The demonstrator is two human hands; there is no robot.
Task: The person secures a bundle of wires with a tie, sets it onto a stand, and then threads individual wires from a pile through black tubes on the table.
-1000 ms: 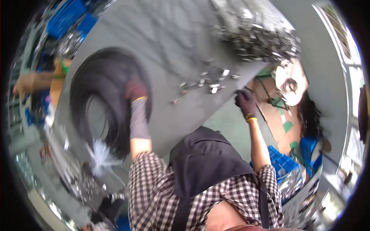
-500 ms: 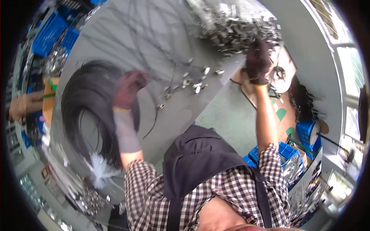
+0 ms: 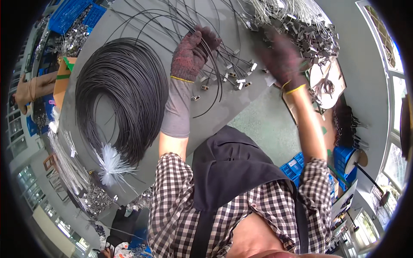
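Note:
My left hand [image 3: 192, 55], in a dark red work glove, is curled closed round a few thin black cables [image 3: 217, 73] over the grey table. Loose cable ends hang below its fingers. My right hand [image 3: 282, 58], gloved the same way, is smeared by motion beside a heap of small metal connectors [image 3: 316, 38]; whether it holds anything is unclear. Between the hands, several cable ends with silver plugs [image 3: 240, 81] lie near the table edge. A large coil of black cable [image 3: 142, 99] rests left of my left forearm.
A bundle of pale ties or strands [image 3: 112, 165] sticks out below the coil. Blue crates [image 3: 71, 15] stand at the far left, with another blue crate [image 3: 293, 165] by my right elbow. A white round-topped stand [image 3: 323, 84] is beyond the table's right edge.
My left hand has moved right and away from me, from beside the coil onto the loose cables, and closed there. My right hand has shifted left from the connector heap.

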